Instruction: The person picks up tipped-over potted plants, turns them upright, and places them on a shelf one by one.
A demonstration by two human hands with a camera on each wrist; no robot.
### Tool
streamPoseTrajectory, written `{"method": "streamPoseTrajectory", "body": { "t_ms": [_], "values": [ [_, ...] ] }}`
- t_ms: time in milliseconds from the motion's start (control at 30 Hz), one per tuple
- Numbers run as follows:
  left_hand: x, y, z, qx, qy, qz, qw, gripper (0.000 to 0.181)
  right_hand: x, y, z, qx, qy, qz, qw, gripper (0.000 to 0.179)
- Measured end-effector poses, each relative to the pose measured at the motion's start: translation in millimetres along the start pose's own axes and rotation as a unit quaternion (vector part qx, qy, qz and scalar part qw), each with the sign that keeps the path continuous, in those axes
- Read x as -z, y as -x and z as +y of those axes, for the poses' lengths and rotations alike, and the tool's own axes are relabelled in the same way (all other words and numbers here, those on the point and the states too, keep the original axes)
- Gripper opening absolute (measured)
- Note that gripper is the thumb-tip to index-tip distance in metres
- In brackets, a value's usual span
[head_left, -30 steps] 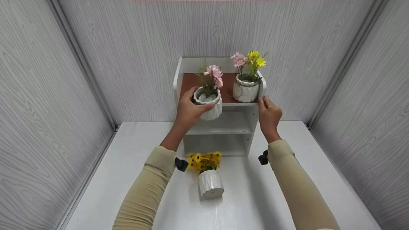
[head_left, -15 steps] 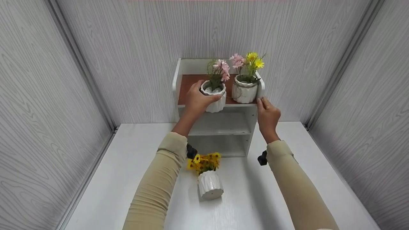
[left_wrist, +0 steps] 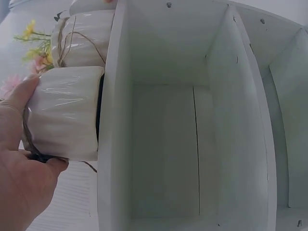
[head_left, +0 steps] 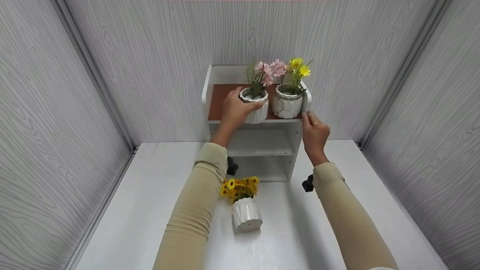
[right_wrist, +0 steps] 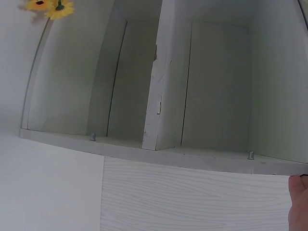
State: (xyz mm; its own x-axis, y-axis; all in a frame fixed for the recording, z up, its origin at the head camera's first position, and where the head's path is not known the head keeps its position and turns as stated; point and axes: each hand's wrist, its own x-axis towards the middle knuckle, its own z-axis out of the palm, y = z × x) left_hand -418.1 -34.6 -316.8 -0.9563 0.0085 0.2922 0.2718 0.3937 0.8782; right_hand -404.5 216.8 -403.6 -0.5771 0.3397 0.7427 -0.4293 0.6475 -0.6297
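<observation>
My left hand (head_left: 235, 108) grips a white ribbed flowerpot (head_left: 257, 113) with pink flowers, thumb in front and fingers round the rim. In the left wrist view, the flowerpot (left_wrist: 67, 113) is close over the top board, a dark gap showing at its base. Just right of it, a second white flowerpot (head_left: 287, 105) with pink and yellow flowers stands upright on the brown top of the shelf unit (head_left: 217, 105). My right hand (head_left: 315, 133) holds the unit's front right edge between thumb and curled fingers; in the right wrist view only fingertips (right_wrist: 297, 185) show.
A third white flowerpot (head_left: 247, 214) with orange-yellow flowers lies on its side on the white table (head_left: 150, 210), in front of the unit. Two open compartments (head_left: 258, 141) sit below the top board. Wood-grain panels (head_left: 150, 33) enclose the back and sides.
The left hand has carried its flowerpot back, up and to the right, from in front of the unit to beside the second flowerpot. The right hand stays at the unit's edge.
</observation>
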Motion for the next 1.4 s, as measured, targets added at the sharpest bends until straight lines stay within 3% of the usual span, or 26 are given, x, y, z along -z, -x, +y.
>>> {"method": "streamPoseTrajectory", "body": {
  "t_ms": [600,1033,1400],
  "values": [
    [-18.4,-24.4,-4.7,-0.013,-0.004,0.006,0.9999,0.092,-1,0.8,0,0.015,-0.003,0.012,0.9998,0.019],
    [-25.3,-25.2,-9.5,-0.016,0.008,0.001,0.9998,0.098,-2,4.7,0,-0.006,-0.011,0.001,0.9999,0.033],
    [-25.4,-24.1,-8.5,-0.022,0.008,-0.007,0.9997,0.099,-3,3.9,1,0.008,0.012,0.002,0.9999,0.029]
  ]
}}
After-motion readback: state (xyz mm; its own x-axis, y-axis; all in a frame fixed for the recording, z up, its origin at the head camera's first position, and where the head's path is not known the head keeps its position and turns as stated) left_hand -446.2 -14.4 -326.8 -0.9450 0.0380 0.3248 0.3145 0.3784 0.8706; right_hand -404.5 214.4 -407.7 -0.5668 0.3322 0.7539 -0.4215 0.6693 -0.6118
